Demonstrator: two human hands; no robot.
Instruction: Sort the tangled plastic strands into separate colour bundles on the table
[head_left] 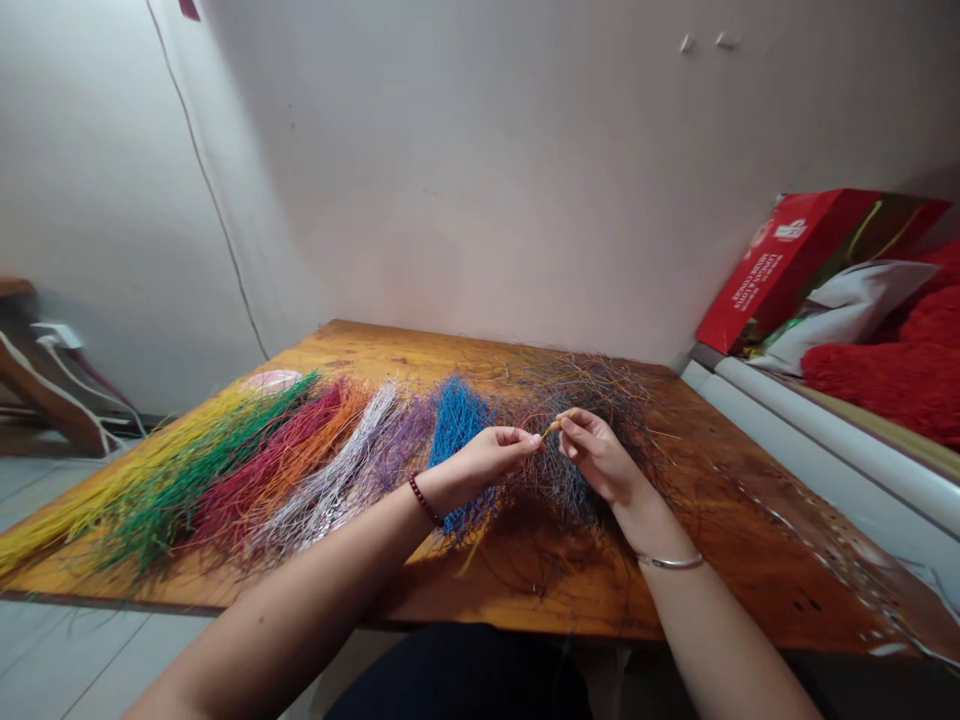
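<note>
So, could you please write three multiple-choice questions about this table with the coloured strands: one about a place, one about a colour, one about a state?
1. Where does the blue bundle lie?
A. at the far left end of the row
B. just beside the left hand
C. on the red box

2. Which colour is the bundle at the far left of the wooden table?
A. yellow
B. purple
C. white

3. How do the two hands hold the thin orange strand?
A. only the right hand touches it
B. both hands pinch it between them
C. it lies loose, untouched

Answers:
1 B, the blue strands sit under and behind that hand.
2 A, the yellow bundle ends the row.
3 B, the fingers of both hands meet on the strand, above the mixed tangle.
</note>
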